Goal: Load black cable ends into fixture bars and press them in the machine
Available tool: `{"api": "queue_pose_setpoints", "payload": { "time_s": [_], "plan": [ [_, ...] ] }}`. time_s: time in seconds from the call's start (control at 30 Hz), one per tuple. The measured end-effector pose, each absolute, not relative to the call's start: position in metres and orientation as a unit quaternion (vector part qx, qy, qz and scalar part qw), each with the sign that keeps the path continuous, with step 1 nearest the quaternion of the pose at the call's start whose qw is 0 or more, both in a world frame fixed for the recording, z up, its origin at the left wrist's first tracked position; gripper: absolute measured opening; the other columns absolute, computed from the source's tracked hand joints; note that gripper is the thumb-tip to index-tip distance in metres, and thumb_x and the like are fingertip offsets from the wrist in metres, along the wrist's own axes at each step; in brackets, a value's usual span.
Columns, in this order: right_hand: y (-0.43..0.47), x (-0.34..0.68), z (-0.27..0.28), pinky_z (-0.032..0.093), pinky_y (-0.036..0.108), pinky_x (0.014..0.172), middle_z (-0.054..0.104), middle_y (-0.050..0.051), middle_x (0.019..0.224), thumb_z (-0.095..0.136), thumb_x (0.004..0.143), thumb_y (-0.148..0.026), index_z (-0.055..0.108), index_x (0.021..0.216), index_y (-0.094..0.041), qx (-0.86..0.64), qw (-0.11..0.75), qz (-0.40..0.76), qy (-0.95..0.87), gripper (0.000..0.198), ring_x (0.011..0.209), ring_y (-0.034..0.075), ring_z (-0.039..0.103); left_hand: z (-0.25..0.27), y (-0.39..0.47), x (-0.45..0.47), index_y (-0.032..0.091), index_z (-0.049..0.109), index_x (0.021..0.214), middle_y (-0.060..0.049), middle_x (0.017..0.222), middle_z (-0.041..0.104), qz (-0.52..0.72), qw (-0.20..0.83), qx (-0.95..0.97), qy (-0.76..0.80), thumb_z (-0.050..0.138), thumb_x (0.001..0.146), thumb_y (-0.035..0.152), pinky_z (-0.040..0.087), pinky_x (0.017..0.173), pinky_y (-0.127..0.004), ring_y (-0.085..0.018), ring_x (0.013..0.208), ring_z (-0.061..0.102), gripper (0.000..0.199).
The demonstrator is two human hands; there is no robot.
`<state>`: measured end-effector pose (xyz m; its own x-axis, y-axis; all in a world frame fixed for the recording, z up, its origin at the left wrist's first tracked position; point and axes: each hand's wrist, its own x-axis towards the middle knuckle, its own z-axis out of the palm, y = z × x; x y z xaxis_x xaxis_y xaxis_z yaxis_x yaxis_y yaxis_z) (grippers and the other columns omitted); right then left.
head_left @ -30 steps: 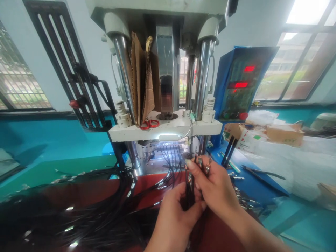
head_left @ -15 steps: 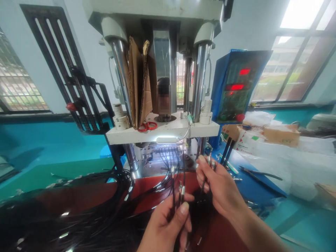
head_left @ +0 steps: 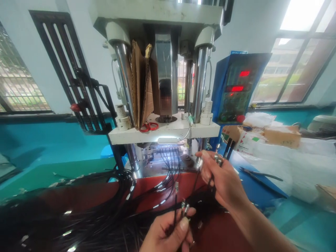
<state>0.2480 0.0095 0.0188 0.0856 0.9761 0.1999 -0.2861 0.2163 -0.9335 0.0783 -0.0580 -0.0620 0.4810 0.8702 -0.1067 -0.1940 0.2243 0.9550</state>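
Note:
My left hand (head_left: 172,231) is closed around several black cables (head_left: 175,206), whose metal end connectors (head_left: 186,209) stick up past the thumb and fingertips. Higher and to the right, my right hand (head_left: 219,175) is closed too. Metal connectors (head_left: 218,160) show above its knuckles, and cable drops below its palm. At its fingertips is the metal end of another black cable (head_left: 195,183). Beyond both hands, a row of thin black cables (head_left: 168,159) runs out of the lit lower part of a press (head_left: 164,134).
A heap of black cables (head_left: 91,213) with metal ends covers the red-brown work surface (head_left: 223,231) at left. Pliers (head_left: 259,173) lie on a blue surface at right. Red-handled scissors (head_left: 149,126) rest on the press plate. A blue control box (head_left: 233,87) stands beside white bags (head_left: 278,161).
My left hand has moved slightly down. The right hand has shifted a little right, and a cable's metal end now shows at its fingertips. The whole view has shifted slightly.

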Motion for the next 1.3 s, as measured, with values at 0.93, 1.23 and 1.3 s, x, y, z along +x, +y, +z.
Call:
{"api": "queue_pose_setpoints", "payload": {
  "time_s": [0.93,1.23,1.3],
  "plan": [
    [-0.015,0.243,0.026,0.046,0.02,0.052,0.066,-0.001,0.064,0.066,0.085,-0.035,0.071,0.09,-0.023,-0.349,0.531,0.535,-0.556,0.015,0.057,0.011,0.059,0.029,-0.036,0.095,0.015,0.058,0.08,0.003,0.072,0.053,0.471,0.664,0.497,0.299,0.07,0.079,0.028,0.036,0.059,-0.017,-0.005,0.062,0.045,0.018],
    [-0.006,0.251,0.029,0.028,0.017,0.039,0.039,-0.007,0.048,0.061,0.086,-0.044,0.063,0.089,-0.02,-0.376,0.602,0.517,-0.478,0.024,0.044,0.007,0.037,0.013,-0.043,0.068,0.021,0.054,0.102,0.005,0.078,0.052,0.301,0.751,0.488,0.328,0.069,0.078,0.024,0.027,0.041,-0.018,-0.001,0.042,0.039,0.029],
    [-0.007,0.249,0.028,0.028,0.017,0.039,0.04,-0.007,0.049,0.061,0.087,-0.044,0.06,0.086,-0.019,-0.388,0.584,0.52,-0.488,0.024,0.044,0.006,0.037,0.009,-0.043,0.067,0.019,0.054,0.102,0.004,0.073,0.052,0.368,0.728,0.477,0.326,0.063,0.084,0.027,0.033,0.049,-0.02,-0.004,0.048,0.043,0.022]
  ]
}}
